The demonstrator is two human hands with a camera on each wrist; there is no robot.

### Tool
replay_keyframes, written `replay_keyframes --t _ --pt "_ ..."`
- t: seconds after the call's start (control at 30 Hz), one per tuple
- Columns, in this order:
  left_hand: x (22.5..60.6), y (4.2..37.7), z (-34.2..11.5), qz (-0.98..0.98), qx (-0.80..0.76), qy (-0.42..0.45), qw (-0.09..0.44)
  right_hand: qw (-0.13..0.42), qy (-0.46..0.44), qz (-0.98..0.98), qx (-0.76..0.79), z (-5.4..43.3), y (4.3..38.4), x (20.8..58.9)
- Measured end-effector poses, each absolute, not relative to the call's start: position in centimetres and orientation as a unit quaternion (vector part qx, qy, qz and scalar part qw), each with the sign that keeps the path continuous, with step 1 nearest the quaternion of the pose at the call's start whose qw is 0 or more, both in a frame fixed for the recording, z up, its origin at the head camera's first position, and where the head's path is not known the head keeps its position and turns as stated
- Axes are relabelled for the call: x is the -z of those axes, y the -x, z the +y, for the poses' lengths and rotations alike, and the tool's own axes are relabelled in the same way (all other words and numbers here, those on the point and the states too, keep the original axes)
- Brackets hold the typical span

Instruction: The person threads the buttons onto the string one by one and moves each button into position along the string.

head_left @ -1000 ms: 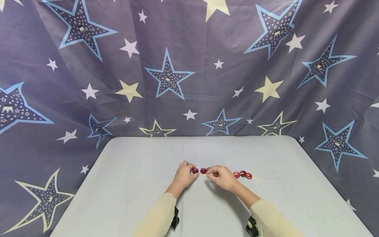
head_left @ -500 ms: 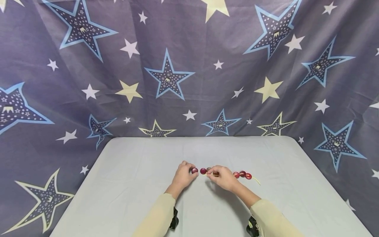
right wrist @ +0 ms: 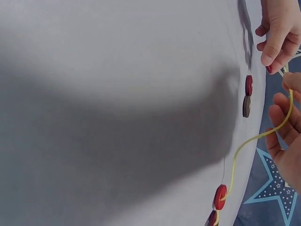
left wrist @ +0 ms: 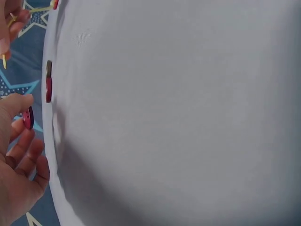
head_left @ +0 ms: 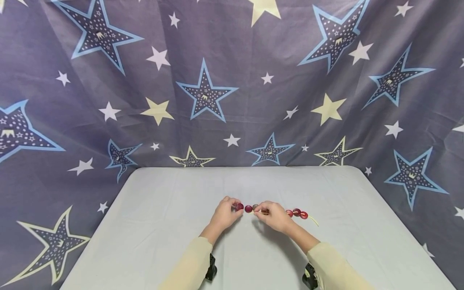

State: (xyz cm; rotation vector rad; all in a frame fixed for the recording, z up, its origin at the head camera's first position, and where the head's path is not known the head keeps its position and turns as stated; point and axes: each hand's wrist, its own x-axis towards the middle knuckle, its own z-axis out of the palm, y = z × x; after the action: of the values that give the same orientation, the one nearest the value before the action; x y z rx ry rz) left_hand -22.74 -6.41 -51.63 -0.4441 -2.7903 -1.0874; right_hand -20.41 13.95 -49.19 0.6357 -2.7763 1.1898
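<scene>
My left hand (head_left: 224, 214) pinches a dark red button (left wrist: 28, 118) between thumb and forefinger, its holes showing in the left wrist view. To its right, my right hand (head_left: 273, 217) pinches a yellow cord (right wrist: 254, 137) near one end, whose short tip (left wrist: 4, 61) sticks out below the fingertips in the left wrist view. From that hand the cord curves down to a red button (right wrist: 219, 197) threaded on it. The two hands are close together, low over the table. Between them lie a dark red button (head_left: 248, 208) and a grey-brown button (right wrist: 246, 107).
Right of my right hand, several red buttons (head_left: 297, 212) sit threaded in a row, with a loose cord tail (head_left: 314, 220) beyond. A white cloth covers the table (head_left: 174, 241). Behind it hangs a star-patterned curtain (head_left: 246, 100).
The left hand's button has come up slightly and moved a little to the right. The right hand, the cord and the buttons on the table have hardly moved.
</scene>
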Motion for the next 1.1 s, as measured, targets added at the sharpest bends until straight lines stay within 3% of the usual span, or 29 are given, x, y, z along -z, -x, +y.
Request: replay_keyframes --t 1.1 --pt "50.8 21.7 -6.8 -0.885 0.435 0.157 0.045 0.046 -0.207 -0.900 -0.380 14.1 20.4 49.1"
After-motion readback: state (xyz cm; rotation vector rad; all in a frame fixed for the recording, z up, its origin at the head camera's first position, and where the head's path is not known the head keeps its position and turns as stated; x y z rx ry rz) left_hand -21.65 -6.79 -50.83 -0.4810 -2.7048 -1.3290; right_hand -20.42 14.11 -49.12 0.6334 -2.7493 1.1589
